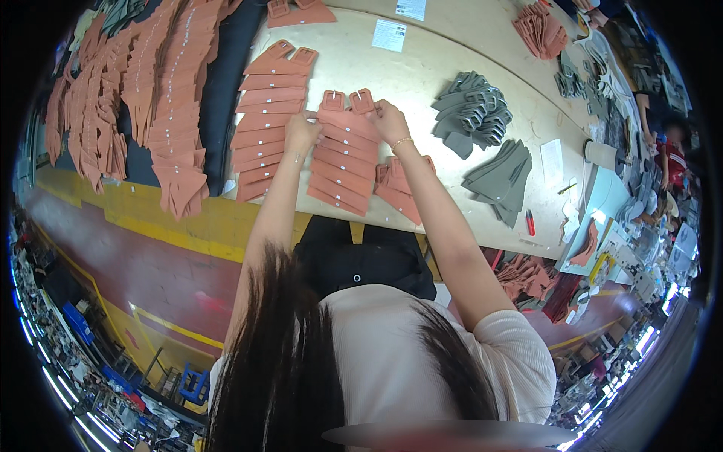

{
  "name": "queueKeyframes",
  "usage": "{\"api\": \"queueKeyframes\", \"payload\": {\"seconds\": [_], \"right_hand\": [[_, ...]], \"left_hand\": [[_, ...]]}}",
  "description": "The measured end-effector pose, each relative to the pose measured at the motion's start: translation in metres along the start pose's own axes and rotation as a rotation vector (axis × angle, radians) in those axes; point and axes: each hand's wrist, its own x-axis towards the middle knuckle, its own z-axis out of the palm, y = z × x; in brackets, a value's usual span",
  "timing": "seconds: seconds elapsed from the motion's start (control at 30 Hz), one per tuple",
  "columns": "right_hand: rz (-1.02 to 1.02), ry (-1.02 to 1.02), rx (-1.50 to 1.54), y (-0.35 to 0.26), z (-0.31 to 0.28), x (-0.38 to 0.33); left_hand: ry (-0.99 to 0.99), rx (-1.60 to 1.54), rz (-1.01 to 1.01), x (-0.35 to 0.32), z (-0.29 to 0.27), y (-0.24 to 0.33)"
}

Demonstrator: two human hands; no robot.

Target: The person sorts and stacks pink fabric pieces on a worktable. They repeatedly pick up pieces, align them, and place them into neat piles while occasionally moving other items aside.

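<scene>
My left hand (303,132) is closed at the left edge of an orange-brown fabric piece (348,123), its fingertips gripping there. On the opposite edge, my right hand (392,123) pinches the same piece, close beside a covered square buckle (361,111). A second matching buckle (334,108) sits at the piece's top left. Below it, overlapping pieces (343,167) with small white labels run toward my body. Left of my left hand lies another overlapping row (263,139), also with buckles at its far end. A small orange-brown pile (399,196) rests under my right forearm.
Dark green pieces with buckles (471,113) and a plain green fan of pieces (501,181) lie to the right on the pale table (392,75). A red pen (530,222) is near the front edge. Long orange-brown rows (177,113) cover a dark surface at left.
</scene>
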Motion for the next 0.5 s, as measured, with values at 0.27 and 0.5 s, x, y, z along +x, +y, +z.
{"api": "queueKeyframes", "payload": {"seconds": [0.27, 0.5], "right_hand": [[-0.077, 0.116, -0.013, 0.025, -0.046, -0.021], [0.191, -0.056, -0.317, 0.102, -0.091, -0.100]], "left_hand": [[0.331, 0.483, 0.419, -0.017, 0.005, 0.003], [-0.452, 0.115, 0.117, -0.078, 0.033, -0.004]]}}
